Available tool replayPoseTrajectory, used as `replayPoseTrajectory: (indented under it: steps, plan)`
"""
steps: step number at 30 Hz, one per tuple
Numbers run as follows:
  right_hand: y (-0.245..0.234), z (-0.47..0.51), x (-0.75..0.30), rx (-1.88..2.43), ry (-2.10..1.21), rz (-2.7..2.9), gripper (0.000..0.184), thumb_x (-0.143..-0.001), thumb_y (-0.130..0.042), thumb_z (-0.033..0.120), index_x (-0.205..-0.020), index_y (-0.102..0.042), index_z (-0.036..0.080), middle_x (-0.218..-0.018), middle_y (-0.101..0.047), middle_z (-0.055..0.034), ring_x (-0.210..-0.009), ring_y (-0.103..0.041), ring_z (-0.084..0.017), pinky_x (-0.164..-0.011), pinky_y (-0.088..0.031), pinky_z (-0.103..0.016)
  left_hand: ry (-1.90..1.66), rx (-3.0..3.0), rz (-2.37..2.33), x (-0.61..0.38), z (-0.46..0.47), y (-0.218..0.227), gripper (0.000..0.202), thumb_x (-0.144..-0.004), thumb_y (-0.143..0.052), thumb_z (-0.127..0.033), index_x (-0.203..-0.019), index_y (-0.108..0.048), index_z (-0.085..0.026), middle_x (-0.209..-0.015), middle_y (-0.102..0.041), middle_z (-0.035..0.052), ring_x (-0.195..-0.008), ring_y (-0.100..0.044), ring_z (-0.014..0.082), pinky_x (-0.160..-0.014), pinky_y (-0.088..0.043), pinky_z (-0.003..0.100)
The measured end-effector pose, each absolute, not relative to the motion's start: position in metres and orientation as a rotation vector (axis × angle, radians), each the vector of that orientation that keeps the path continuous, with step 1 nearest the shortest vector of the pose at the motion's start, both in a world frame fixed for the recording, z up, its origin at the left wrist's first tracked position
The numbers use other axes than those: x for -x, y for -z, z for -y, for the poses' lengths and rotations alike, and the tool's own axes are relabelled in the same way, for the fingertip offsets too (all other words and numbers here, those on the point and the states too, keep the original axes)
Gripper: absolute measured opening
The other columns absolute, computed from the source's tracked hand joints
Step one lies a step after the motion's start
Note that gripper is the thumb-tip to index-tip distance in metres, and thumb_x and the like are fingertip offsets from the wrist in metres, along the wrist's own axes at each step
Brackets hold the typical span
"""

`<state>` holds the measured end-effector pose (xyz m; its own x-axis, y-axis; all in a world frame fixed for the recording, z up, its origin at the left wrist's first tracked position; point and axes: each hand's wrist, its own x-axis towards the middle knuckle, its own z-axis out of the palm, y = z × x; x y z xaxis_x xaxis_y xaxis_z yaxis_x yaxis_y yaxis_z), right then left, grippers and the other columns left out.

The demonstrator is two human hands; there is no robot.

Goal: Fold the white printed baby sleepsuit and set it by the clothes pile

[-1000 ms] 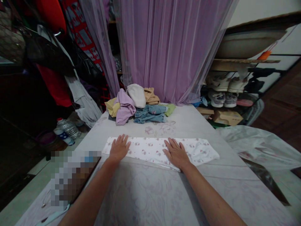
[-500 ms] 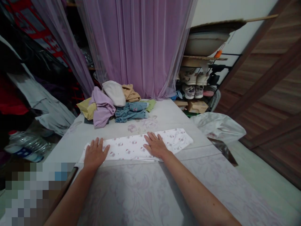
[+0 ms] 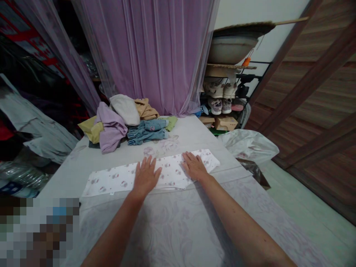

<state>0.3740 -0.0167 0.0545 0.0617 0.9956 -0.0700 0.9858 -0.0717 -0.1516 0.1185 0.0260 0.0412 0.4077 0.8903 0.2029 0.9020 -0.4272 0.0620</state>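
A white printed garment (image 3: 116, 178), folded into a long strip, lies across the pale floral bed sheet (image 3: 178, 230). My left hand (image 3: 146, 177) rests flat on the middle of the strip, fingers spread. My right hand (image 3: 194, 167) presses flat on the strip's right part, fingers stretched out. Neither hand grips anything.
A pile of clothes (image 3: 122, 120) with a lilac top, cream, tan, yellow and blue denim pieces sits at the far edge before a purple curtain (image 3: 144, 55). A shoe rack (image 3: 222, 100) stands at the right. A clear plastic bag (image 3: 247, 146) lies beside the bed. Water bottles (image 3: 19, 180) are at the left.
My left hand slid right along the strip from its left end to the middle. My right hand moved toward the right end. The view turned to the right.
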Motion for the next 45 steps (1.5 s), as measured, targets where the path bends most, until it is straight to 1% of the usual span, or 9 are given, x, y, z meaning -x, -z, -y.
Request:
replayPoseTrajectory:
  steps: [5,9,15,18,22,27,31,41,45]
  plan:
    - [-0.048,0.029,-0.426,2.372,-0.017,2.092,0.057,-0.100,-0.025,0.042,-0.150,-0.038,0.018,-0.160,-0.030,-0.0109,-0.148,-0.023,-0.025,-0.119,-0.016,-0.050,0.179,2.712,1.619,-0.144,-0.012,-0.031,0.076,-0.090,-0.035,-0.069,-0.150,-0.039,-0.024,-0.159,-0.030,0.0096,-0.148,-0.024,0.0345,-0.117,-0.018,0.063]
    - [-0.042,0.035,-0.445,2.340,0.077,2.120,0.056,-0.100,-0.025,0.041,-0.149,-0.040,0.019,-0.159,-0.032,-0.0100,-0.147,-0.026,-0.024,-0.117,-0.019,-0.053,0.126,2.729,1.635,-0.133,-0.015,-0.034,0.077,-0.087,-0.040,-0.071,-0.151,-0.038,-0.028,-0.160,-0.029,0.0082,-0.148,-0.022,0.0350,-0.117,-0.016,0.064]
    - [-0.037,0.039,-0.436,2.239,0.204,2.008,0.050,-0.098,-0.031,0.037,-0.140,-0.051,0.021,-0.153,-0.042,-0.0105,-0.143,-0.034,-0.026,-0.116,-0.020,-0.053,0.132,2.936,1.593,-0.141,0.000,-0.051,0.068,-0.089,-0.051,-0.060,-0.146,-0.044,-0.025,-0.161,-0.027,0.0113,-0.149,-0.021,0.0343,-0.118,-0.013,0.064]
    - [-0.035,0.044,-0.436,2.246,0.355,1.682,0.050,-0.095,-0.037,0.035,-0.140,-0.051,0.017,-0.152,-0.043,-0.0156,-0.140,-0.036,-0.030,-0.114,-0.021,-0.054,0.217,3.178,1.363,-0.151,0.018,-0.054,0.047,-0.090,-0.056,-0.049,-0.132,-0.057,-0.028,-0.156,-0.038,0.0077,-0.146,-0.031,0.0285,-0.120,-0.013,0.059]
    - [-0.032,0.047,-0.444,2.363,0.282,1.182,0.050,-0.093,-0.043,0.039,-0.130,-0.057,0.010,-0.140,-0.053,-0.0231,-0.126,-0.049,-0.033,-0.102,-0.035,-0.050,0.365,3.267,1.307,-0.162,0.031,-0.050,0.021,-0.091,-0.057,-0.033,-0.111,-0.064,-0.029,-0.145,-0.054,0.0041,-0.141,-0.040,0.0242,-0.119,-0.014,0.059]
    - [-0.031,0.045,-0.455,2.393,0.163,1.123,0.033,-0.089,-0.052,0.040,-0.102,-0.068,0.015,-0.106,-0.068,-0.0161,-0.108,-0.058,-0.030,-0.093,-0.039,-0.042,0.496,3.237,1.371,-0.170,0.032,-0.043,0.017,-0.090,-0.058,-0.028,-0.105,-0.065,-0.030,-0.139,-0.060,0.0023,-0.138,-0.044,0.0254,-0.117,-0.012,0.064]
    - [-0.029,0.045,-0.462,2.351,0.143,1.170,0.029,-0.090,-0.052,0.040,-0.101,-0.066,0.017,-0.096,-0.070,-0.0119,-0.097,-0.060,-0.026,-0.084,-0.040,-0.035,0.528,3.281,1.320,-0.174,0.035,-0.042,0.016,-0.092,-0.055,-0.027,-0.099,-0.068,-0.030,-0.132,-0.065,0.0017,-0.135,-0.047,0.0252,-0.117,-0.008,0.064]
    - [-0.022,0.043,-0.474,2.215,0.123,1.088,0.044,-0.090,-0.050,0.033,-0.129,-0.055,0.015,-0.111,-0.068,-0.0133,-0.102,-0.061,-0.025,-0.087,-0.043,-0.037,0.407,3.386,1.296,-0.172,0.035,-0.053,0.010,-0.087,-0.058,-0.027,-0.092,-0.067,-0.029,-0.131,-0.065,0.0006,-0.138,-0.042,0.0264,-0.116,-0.005,0.065]
    - [-0.034,0.049,-0.460,2.043,0.261,1.232,0.044,-0.092,-0.044,0.030,-0.131,-0.056,0.014,-0.131,-0.060,-0.0172,-0.122,-0.053,-0.027,-0.103,-0.039,-0.045,0.370,3.399,1.320,-0.179,0.024,-0.070,0.018,-0.090,-0.051,-0.035,-0.092,-0.068,-0.028,-0.123,-0.070,0.0001,-0.126,-0.055,0.0243,-0.118,-0.015,0.060]
